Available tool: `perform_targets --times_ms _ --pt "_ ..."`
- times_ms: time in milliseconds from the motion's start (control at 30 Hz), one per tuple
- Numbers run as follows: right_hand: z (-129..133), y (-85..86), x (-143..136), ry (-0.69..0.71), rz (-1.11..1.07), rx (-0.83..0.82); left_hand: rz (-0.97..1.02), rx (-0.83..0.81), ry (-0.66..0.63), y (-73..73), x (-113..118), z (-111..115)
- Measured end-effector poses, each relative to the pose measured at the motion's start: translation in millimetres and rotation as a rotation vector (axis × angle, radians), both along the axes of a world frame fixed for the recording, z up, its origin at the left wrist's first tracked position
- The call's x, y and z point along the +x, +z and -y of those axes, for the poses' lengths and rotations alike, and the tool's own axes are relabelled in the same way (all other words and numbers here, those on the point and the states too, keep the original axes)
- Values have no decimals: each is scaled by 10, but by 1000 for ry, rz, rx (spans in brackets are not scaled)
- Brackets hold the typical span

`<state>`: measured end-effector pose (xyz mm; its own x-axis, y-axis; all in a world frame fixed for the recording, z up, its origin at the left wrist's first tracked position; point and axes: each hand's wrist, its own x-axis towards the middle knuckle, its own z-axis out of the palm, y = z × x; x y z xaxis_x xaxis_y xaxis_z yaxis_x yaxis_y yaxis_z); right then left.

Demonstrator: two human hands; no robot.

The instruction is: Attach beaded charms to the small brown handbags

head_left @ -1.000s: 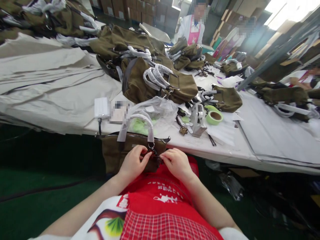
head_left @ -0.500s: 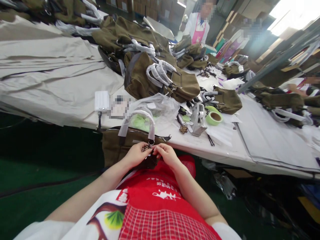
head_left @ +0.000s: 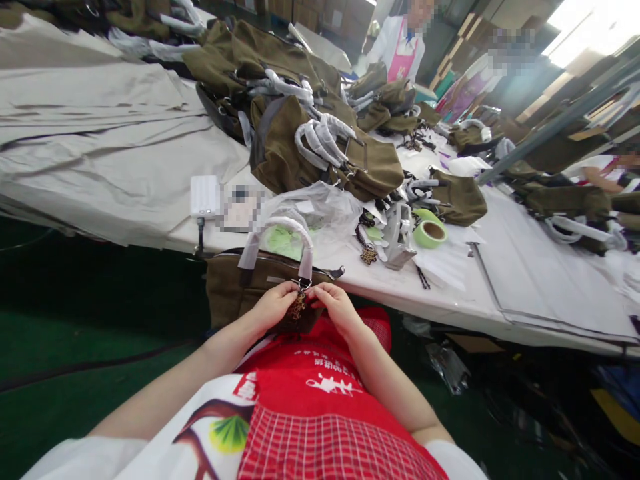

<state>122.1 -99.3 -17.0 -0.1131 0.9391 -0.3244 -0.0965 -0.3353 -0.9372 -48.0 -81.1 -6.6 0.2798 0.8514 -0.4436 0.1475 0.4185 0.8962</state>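
An olive-green handbag [head_left: 227, 287] rests upright against the table's front edge, its white-wrapped handle [head_left: 284, 221] standing up. A leopard-patterned bag charm [head_left: 299, 307] hangs below the metal ring [head_left: 303, 283] at the handle's near end. My left hand [head_left: 275, 307] pinches the charm near its top, fingers closed. From the other side, my right hand [head_left: 336, 307] has thumb and fingertips pinched together at the same ring; what lies between them is too small to make out. The bag's front is partly covered by my hands.
Several olive bags [head_left: 370, 163] with wrapped handles are piled on the white-covered table [head_left: 215, 150]. Nearer are a green tape roll [head_left: 431, 232], a tape dispenser [head_left: 399, 237], another charm [head_left: 369, 255], clear plastic [head_left: 325, 207] and a white box [head_left: 204, 197]. Co-workers stand beyond.
The charm, earlier mostly covered by my left fingers, now hangs in plain sight between my hands. Both hands have shifted slightly up towards the handle ring.
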Motion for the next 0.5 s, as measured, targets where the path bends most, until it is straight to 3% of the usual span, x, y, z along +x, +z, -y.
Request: perform_targets --times_ms 167,300,400,500 --pt "2 2 35 -46 5 -23 172 -91 -12 -32 36 33" --pt "10 -17 74 -27 20 -11 329 -271 76 -83 36 49" --pt "20 -28 104 8 117 51 428 -437 169 -109 15 46" --pt "34 -14 142 22 295 157 399 -479 180 -126 -4 45"
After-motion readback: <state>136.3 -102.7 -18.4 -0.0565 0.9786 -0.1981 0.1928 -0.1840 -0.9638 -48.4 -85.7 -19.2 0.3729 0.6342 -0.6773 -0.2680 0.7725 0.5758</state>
